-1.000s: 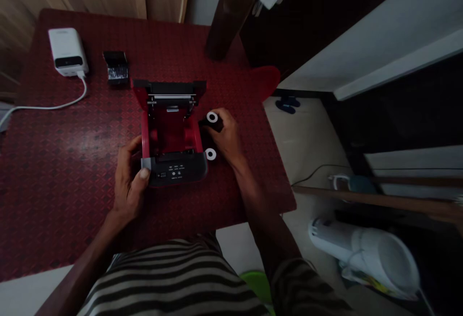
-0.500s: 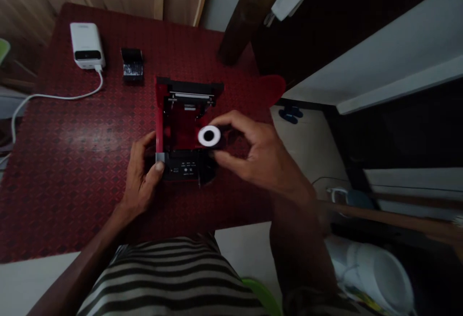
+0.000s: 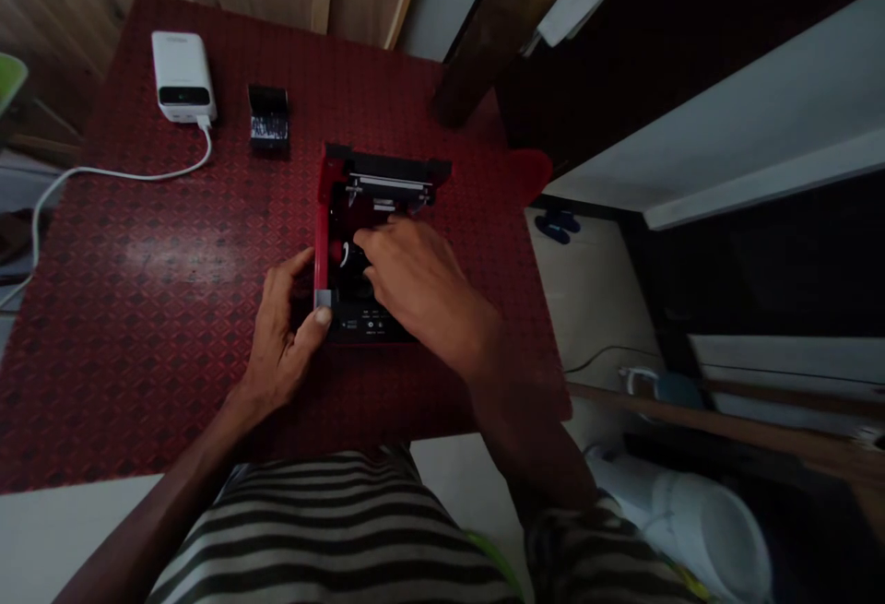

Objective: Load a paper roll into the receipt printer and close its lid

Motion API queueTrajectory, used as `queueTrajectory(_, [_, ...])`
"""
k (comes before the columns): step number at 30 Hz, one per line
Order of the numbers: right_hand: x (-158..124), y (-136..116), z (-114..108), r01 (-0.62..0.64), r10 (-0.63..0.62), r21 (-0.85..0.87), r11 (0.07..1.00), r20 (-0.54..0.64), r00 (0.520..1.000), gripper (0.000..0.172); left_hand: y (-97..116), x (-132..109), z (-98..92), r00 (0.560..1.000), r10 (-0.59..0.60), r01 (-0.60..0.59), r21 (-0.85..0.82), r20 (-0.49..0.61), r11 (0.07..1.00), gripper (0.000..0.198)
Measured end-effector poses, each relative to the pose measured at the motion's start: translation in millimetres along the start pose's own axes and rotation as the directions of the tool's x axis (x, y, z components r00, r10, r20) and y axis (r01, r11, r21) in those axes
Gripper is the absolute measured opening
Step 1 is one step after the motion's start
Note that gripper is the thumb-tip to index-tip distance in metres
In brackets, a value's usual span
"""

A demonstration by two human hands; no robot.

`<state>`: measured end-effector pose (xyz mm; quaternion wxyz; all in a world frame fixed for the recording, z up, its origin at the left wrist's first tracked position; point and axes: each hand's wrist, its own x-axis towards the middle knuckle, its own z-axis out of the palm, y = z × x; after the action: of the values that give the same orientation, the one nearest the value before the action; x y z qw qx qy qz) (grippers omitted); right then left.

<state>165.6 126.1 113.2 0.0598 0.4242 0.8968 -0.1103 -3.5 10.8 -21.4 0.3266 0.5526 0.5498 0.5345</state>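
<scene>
An opened red and black printer (image 3: 388,165) stands on the table in front of me, its cover raised at the back and a small panel with buttons at the front. My left hand (image 3: 280,337) grips its front left corner, thumb on top and fingers along the side. Reaching into the printer's open bay, my right hand (image 3: 418,277) has its fingers closed on a dark roll (image 3: 354,261) with a white ring at its end. The hand covers most of that roll.
The patterned red table (image 3: 180,327) bears a white power bank (image 3: 181,69) with a white cable (image 3: 152,177). Near it lies a small black item (image 3: 268,120) with white marks. At the back right stands a tall brown bottle (image 3: 488,41) with a green lid.
My right hand has moved left with the roll, from beside the printer's right edge down into its bay. The roll has turned from end-up to sideways. My left hand keeps its grip.
</scene>
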Motion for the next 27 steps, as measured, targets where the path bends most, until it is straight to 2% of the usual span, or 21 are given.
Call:
queueTrajectory(4, [15.9, 1.7, 0.4, -0.032, 0.035, -0.038, 0.999, 0.081, 0.996, 0.038, 1.3, 0.0, -1.2, 1.000, -0.014, 0.015, -0.009, 0.012, 1.000, 0.070])
queueTrajectory(11, [16.8, 11.5, 10.7, -0.021, 0.016, 0.078, 0.997, 0.066, 0.998, 0.041, 0.8, -1.0, -3.1, 1.000, -0.010, 0.010, 0.003, 0.028, 1.000, 0.069])
queueTrajectory(13, [10.6, 17.2, 11.8, 0.021, -0.025, 0.159, 0.987, 0.021, 0.999, 0.048, -0.1, -0.6, -3.5, 1.000, 0.003, -0.003, 0.012, 0.030, 1.000, 0.068])
queueTrajectory(16, [-1.5, 28.4, 9.8, 0.164, -0.159, 0.309, 0.937, -0.042, 0.986, 0.056, -1.5, -0.2, -3.7, 1.000, 0.008, -0.008, 0.011, 0.016, 1.000, 0.070])
queueTrajectory(19, [-13.6, 36.6, 5.5, 0.269, -0.276, 0.404, 0.875, -0.043, 0.960, 0.048, 0.1, -1.2, -3.1, 0.999, -0.030, 0.030, -0.008, 0.011, 1.000, 0.071])
queueTrajectory(21, [-19.6, 38.8, 3.9, 0.284, -0.295, 0.416, 0.864, -0.039, 0.955, 0.042, 4.2, -0.9, -2.2, 0.998, -0.057, 0.056, -0.032, -0.001, 0.998, 0.070])
queueTrajectory(24, [-25.0, 40.4, 5.4, 0.286, -0.286, 0.410, 0.866, -0.061, 0.956, 0.035, 13.6, 8.0, -0.7, 0.991, -0.093, 0.087, -0.069, -0.095, 0.994, 0.068])
queueTrajectory(27, [-27.7, 43.2, 8.9, 0.300, -0.284, 0.421, 0.856, -0.103, 0.953, 0.033, 22.3, 35.2, -2.4, 0.973, -0.049, 0.042, -0.039, -0.226, 0.998, 0.069])
